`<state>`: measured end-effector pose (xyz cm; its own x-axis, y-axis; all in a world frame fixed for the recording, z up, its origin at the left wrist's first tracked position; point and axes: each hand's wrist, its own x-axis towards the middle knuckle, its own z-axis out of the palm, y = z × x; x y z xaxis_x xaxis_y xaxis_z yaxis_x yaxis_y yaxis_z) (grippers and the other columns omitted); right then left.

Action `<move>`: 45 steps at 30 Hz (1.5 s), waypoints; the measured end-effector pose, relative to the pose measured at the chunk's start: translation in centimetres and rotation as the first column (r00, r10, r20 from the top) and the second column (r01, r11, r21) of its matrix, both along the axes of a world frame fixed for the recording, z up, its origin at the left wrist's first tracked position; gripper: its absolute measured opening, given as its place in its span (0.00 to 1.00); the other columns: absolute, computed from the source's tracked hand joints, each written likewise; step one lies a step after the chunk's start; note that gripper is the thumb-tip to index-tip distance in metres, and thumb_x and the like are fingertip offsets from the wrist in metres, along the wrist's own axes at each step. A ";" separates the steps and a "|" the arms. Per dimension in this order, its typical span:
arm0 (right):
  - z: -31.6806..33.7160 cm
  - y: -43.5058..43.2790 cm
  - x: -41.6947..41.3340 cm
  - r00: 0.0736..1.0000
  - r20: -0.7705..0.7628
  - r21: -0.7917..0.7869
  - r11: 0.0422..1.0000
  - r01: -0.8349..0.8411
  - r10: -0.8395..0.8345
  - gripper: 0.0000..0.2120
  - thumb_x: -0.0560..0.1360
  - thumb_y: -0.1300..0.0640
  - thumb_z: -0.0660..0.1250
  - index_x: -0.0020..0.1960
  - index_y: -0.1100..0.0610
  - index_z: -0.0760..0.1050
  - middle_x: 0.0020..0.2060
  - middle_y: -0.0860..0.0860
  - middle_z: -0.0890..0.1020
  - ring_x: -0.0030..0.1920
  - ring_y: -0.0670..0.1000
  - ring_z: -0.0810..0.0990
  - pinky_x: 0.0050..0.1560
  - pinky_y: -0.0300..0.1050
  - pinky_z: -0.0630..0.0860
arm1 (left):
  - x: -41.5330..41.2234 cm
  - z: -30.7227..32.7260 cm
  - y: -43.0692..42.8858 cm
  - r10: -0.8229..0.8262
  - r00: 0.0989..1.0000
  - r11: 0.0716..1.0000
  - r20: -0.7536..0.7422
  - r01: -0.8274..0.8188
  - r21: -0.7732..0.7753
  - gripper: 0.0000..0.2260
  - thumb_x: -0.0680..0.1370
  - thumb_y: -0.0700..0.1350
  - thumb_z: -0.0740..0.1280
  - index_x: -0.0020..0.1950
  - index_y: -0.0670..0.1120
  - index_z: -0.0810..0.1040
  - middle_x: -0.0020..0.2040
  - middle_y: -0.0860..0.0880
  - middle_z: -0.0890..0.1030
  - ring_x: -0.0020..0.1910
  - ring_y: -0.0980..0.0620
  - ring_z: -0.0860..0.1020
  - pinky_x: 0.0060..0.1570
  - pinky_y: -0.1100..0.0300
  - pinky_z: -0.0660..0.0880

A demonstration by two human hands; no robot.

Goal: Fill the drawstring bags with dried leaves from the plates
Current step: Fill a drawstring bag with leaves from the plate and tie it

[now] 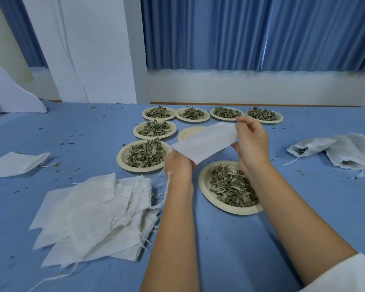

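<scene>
- Bare plate (187,131): more than half hidden behind the bag (204,142). I see only its left rim.
- Left hand (178,165): its back faces me and the fingertips are lost under the cloth.
- Bag mouth: I cannot tell whether it is open. Blur softens the cloth edges.
- Right pile (341,150): bags lying on the table (303,197), cut off by the frame edge. Something dark shows in one mouth, and I cannot count the bags.
- Sleeve (346,275): white, on the right arm, cut off at the bottom corner.
- Bag, position: held in the air between both hands, above the table. It slants from low left to high right, over the bare plate and the far rim of the near plate (203,184).
- Left hand, state: grips the bag's lower left end with fingers curled round it. A string (167,186) hangs beside that wrist.
- Right hand (252,140), state: pinches the upper right end between thumb and fingers.
- Bag, look: white woven cloth, oblong and flat, with no bulge.
- Leaves (232,186): dried, grey-green, heaped on the near plate beneath the right forearm.
- Heaped plates (121,157): six more, beyond and left of the hands.
- Stack (97,213): flat bags fanned out left of the left forearm, strings trailing.
- Lone bag (15,164): flat, at far left.
</scene>
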<state>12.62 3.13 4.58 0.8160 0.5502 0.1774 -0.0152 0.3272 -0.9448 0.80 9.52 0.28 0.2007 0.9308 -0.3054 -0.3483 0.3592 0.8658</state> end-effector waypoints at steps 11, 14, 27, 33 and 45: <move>-0.6 -2.7 2.9 0.998 -0.017 -0.131 0.989 -0.064 0.062 0.05 0.78 0.58 0.65 0.48 0.53 0.80 0.33 0.44 0.80 0.35 0.41 0.79 0.33 0.37 0.77 | -0.3 0.8 -1.4 -0.117 0.982 0.971 -0.150 0.145 0.190 0.08 0.78 0.38 0.63 0.45 0.49 0.80 0.46 0.49 0.83 0.46 0.49 0.81 0.48 0.51 0.80; -0.5 -3.4 3.5 0.979 -0.080 -0.187 0.962 -0.200 0.188 0.05 0.77 0.57 0.68 0.50 0.56 0.81 0.37 0.47 0.83 0.40 0.45 0.82 0.35 0.39 0.78 | -0.2 1.2 -1.5 -0.057 0.974 0.957 -0.217 0.116 0.266 0.11 0.78 0.38 0.61 0.42 0.50 0.78 0.44 0.51 0.82 0.45 0.49 0.80 0.43 0.56 0.77; -1.4 -3.7 3.2 0.911 0.311 -0.363 0.920 -0.150 0.272 0.09 0.73 0.62 0.73 0.52 0.53 0.79 0.39 0.53 0.80 0.28 0.39 0.77 0.28 0.32 0.71 | -0.1 0.1 0.0 0.139 0.829 0.850 -0.541 0.181 0.495 0.08 0.78 0.41 0.63 0.55 0.42 0.78 0.51 0.45 0.79 0.48 0.46 0.75 0.45 0.54 0.72; -1.9 -3.4 2.6 0.917 0.273 -0.373 0.911 -0.176 0.289 0.09 0.77 0.61 0.68 0.54 0.51 0.78 0.48 0.52 0.81 0.30 0.48 0.79 0.35 0.46 0.81 | 0.1 0.4 -1.7 0.388 0.760 0.551 -0.521 0.262 0.792 0.19 0.74 0.48 0.73 0.64 0.49 0.77 0.58 0.49 0.77 0.58 0.51 0.74 0.62 0.53 0.70; -1.5 -3.2 0.8 0.831 0.056 -0.335 0.794 -0.507 0.554 0.17 0.79 0.57 0.58 0.64 0.44 0.74 0.56 0.46 0.81 0.43 0.52 0.84 0.35 0.46 0.82 | 0.6 0.2 -2.7 0.280 0.766 0.635 -0.578 0.303 0.710 0.09 0.72 0.53 0.73 0.47 0.50 0.79 0.45 0.53 0.81 0.43 0.56 0.76 0.45 0.59 0.72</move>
